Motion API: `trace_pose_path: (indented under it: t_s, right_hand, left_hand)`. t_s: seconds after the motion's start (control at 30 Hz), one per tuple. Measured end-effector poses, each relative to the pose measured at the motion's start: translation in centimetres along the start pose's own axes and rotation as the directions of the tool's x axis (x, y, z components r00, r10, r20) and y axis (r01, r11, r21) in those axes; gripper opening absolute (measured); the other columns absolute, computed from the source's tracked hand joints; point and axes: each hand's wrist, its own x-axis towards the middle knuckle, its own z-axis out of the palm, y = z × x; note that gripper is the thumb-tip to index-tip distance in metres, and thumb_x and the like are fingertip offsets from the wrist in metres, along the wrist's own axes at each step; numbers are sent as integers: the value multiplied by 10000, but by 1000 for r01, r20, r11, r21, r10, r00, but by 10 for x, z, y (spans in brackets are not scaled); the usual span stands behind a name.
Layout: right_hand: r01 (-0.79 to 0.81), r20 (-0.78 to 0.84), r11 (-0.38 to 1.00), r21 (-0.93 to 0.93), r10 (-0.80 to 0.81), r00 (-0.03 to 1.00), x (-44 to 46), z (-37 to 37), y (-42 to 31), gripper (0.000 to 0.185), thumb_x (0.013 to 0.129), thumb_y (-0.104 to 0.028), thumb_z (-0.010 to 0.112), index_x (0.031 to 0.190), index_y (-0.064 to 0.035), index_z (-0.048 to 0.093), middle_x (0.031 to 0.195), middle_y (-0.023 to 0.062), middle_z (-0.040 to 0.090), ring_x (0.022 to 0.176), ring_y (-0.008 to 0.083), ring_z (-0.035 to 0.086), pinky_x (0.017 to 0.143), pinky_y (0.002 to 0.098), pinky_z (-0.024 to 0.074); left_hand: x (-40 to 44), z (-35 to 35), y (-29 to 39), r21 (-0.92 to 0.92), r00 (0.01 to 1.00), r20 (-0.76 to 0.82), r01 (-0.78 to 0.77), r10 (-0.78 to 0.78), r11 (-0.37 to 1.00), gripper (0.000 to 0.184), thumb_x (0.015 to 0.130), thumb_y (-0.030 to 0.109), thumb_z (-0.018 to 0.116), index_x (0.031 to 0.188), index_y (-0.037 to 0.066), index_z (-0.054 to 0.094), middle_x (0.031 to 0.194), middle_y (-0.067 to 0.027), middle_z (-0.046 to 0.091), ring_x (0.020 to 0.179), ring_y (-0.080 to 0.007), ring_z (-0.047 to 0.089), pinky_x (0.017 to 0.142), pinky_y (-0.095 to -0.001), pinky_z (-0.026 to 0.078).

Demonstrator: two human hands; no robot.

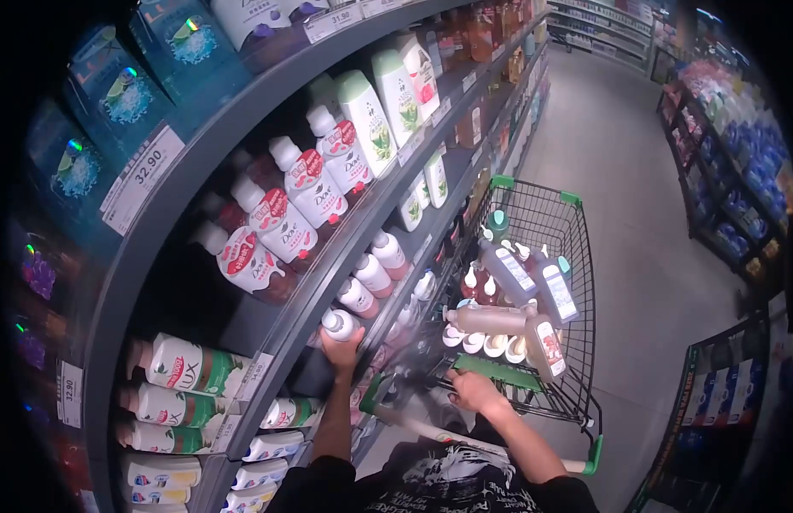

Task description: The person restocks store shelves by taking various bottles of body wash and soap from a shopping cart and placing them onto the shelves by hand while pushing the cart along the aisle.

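My left hand (341, 348) reaches into a lower shelf on the left, its fingers wrapped round a white-capped bottle (338, 325). That bottle stands at the near end of a row of similar white and pink bottles (372, 274). My right hand (479, 392) is over the near end of the shopping cart (589, 321), beside its green panel (504, 371). Its fingers are curled, and what they hold, if anything, is hidden. In the cart lie several pump bottles, among them a grey-blue bottle (509, 272) and a pale brown bottle (490, 320).
Dove pump bottles (287, 224) fill the shelf above my left hand. LUX bottles (187, 366) lie at the lower left. The grey aisle floor (601, 137) runs ahead. Display racks (730, 154) line the right side, with a dark stand (713, 402) nearer me.
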Motion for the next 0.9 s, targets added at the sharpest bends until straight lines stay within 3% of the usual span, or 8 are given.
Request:
trace_pose_path:
  t_s: [0.23,0.33,0.4,0.53,0.63,0.73,0.8,0.9]
  right_hand:
    - [-23,12,1000,14,23,1000,-3,-5,-4,510,817,-201,705,1265,-55,509,1198,215,603,1121,386,599,938,476,496]
    - [-24,-27,999,36,25,999,-5,-4,-6,475,803,-169,705,1230,-47,536,1204,204,600,1128,382,594,948,470,493]
    - [-35,-33,999,38,36,999,-3,-3,-7,466,796,-161,703,1218,-48,543,1191,204,601,1115,386,597,947,473,493]
    - [-80,43,995,64,78,996,1,-7,-7,468,783,-157,704,1211,-52,548,1180,209,602,1103,394,599,946,490,490]
    - [-57,-6,996,71,57,998,-1,-8,-7,465,793,-161,704,1215,-49,543,1175,209,604,1109,395,598,945,495,487]
    - [-32,-12,999,33,33,999,2,-7,-6,478,793,-172,714,1220,-47,539,1172,215,604,1108,398,597,940,502,486]
    - [-26,-14,999,32,27,1000,5,-1,-3,503,787,-180,726,1232,-46,533,1177,224,600,1103,405,596,939,499,487]
    - [-54,51,998,42,52,997,7,-7,-3,522,779,-185,742,1236,-39,537,1185,237,590,1101,418,591,951,490,484]
  left_hand:
    - [4,12,-31,-362,980,171,157,-100,919,605,641,142,890,1134,17,562,1032,-110,686,915,-239,659,812,-388,513]
    - [3,-1,-23,-237,922,322,299,-216,924,565,683,132,864,1138,-11,562,1051,-116,684,924,-211,655,820,-375,517]
    - [-7,-6,2,-34,970,116,218,-213,975,551,710,121,843,1156,-33,560,1057,-130,683,925,-206,656,830,-375,519]
    - [-51,-47,-17,99,864,224,440,-451,892,538,777,134,786,1236,-20,552,1058,-137,687,968,-223,669,853,-358,514]
    - [-58,-59,84,175,922,352,104,-161,979,486,792,105,745,1230,-3,563,1062,-167,683,957,-270,679,852,-359,513]
    - [-52,-24,116,67,858,508,50,-77,996,457,792,75,723,1219,8,575,1052,-200,669,934,-329,675,837,-390,518]
    - [-50,1,149,-73,777,580,-252,246,965,445,815,130,714,1225,32,572,1066,-207,664,960,-381,658,828,-439,519]
    - [-64,43,175,92,574,817,-225,56,970,411,849,204,679,1218,56,574,1109,-221,655,969,-430,643,826,-493,520]
